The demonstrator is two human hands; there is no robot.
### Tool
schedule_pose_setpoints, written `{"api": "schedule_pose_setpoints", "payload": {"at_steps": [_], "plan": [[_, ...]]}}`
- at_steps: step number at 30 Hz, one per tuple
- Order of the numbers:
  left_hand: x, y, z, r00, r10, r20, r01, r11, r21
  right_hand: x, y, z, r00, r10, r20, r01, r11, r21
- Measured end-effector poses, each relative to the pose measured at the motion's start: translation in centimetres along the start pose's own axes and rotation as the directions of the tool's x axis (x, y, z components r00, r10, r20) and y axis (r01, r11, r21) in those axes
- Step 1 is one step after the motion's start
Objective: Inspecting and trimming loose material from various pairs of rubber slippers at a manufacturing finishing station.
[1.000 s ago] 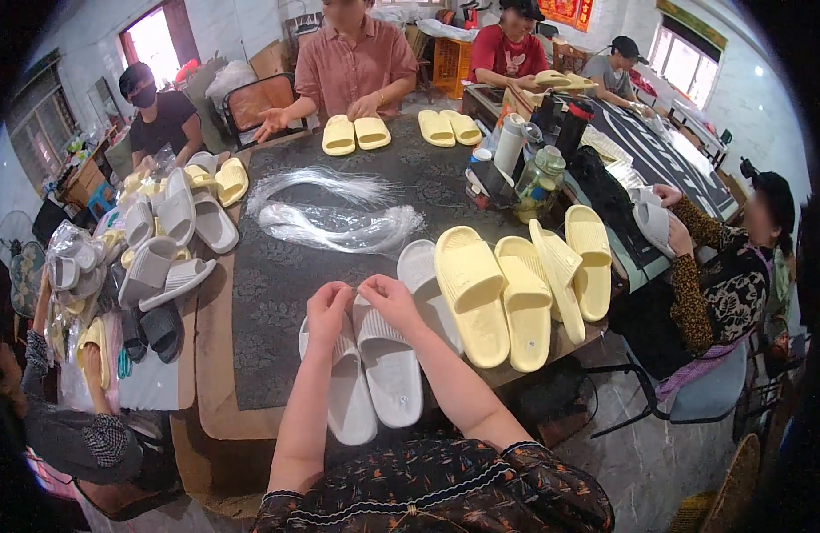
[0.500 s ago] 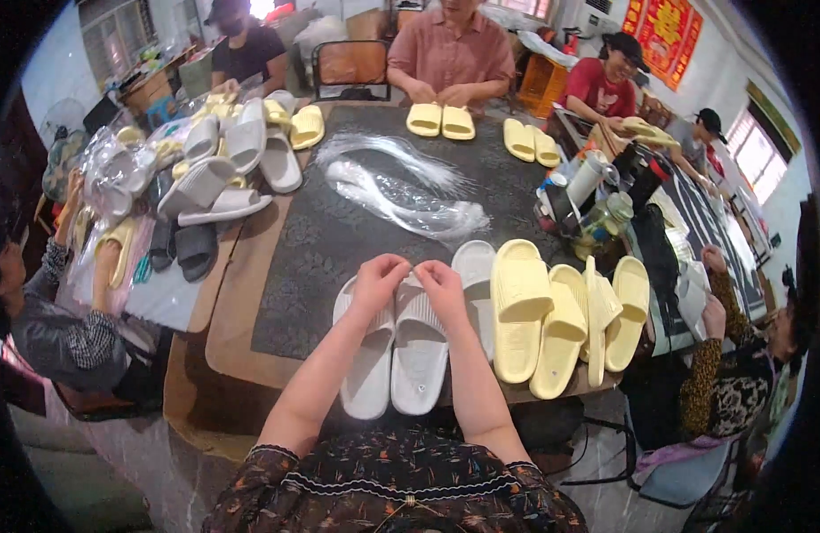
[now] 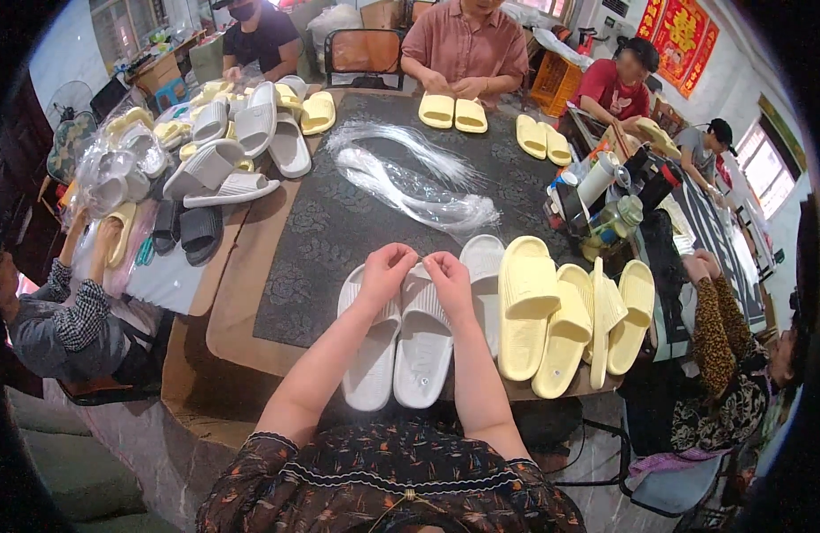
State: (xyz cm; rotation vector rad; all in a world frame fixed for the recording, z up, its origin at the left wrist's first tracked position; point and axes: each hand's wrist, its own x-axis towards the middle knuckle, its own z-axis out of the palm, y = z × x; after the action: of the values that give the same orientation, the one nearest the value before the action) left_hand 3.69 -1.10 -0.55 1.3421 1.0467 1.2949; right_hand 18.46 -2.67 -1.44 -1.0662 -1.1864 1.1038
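A pair of light grey slides [image 3: 422, 355] lies side by side at the near table edge, toes pointing away from me. Above their ribbed straps, my left hand [image 3: 388, 271] and my right hand [image 3: 446, 277] meet, fingertips pinched close together. Whatever they pinch is too thin or small to make out. Part of each strap is hidden behind my hands. Another light grey slide [image 3: 484, 262] stands just right of my right hand. Past it, several pale yellow slides [image 3: 525, 306] line the edge, one tipped on its side. Beyond my hands lies a bundle of clear plastic strands [image 3: 410, 182].
A heap of grey and yellow slides [image 3: 223, 169], some in clear bags, covers the left table. Bottles and jars [image 3: 605, 200] crowd the right side. Yellow pairs [image 3: 453, 112] sit at the far edge. Several co-workers sit around, one at the left holding a yellow slide [image 3: 119, 235].
My hands stay pinched together over the grey slides, nearly unmoved. The view has shifted slightly. At the right, a co-worker's hands have drawn together, and the white item they held no longer shows.
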Motion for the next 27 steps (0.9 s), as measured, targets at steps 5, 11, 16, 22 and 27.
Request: {"api": "schedule_pose_setpoints", "payload": {"at_steps": [5,11,16,22,27], "plan": [[0.0,0.4,0.0,0.999,-0.033,0.032,0.032,0.999,0.023,-0.1,0.0,-0.1,1.000,0.001,-0.013,-0.001,1.000,0.004],[0.0,-0.1,-0.6,1.000,-0.027,0.002,0.027,1.000,-0.003,-0.2,-0.6,0.6,1.000,-0.002,0.013,0.002,1.000,0.010],[-0.2,0.6,-0.1,0.999,-0.006,0.049,0.005,1.000,0.022,-0.2,-0.4,0.3,0.999,-0.024,-0.026,0.025,0.998,0.049],[0.0,0.4,-0.1,0.997,-0.052,0.065,0.055,0.998,-0.038,-0.2,-0.3,0.3,1.000,-0.010,-0.006,0.010,1.000,-0.002],[0.0,0.6,-0.2,0.999,-0.007,0.044,0.006,0.999,0.033,-0.3,-0.7,0.5,1.000,-0.004,-0.012,0.004,1.000,0.008]]}}
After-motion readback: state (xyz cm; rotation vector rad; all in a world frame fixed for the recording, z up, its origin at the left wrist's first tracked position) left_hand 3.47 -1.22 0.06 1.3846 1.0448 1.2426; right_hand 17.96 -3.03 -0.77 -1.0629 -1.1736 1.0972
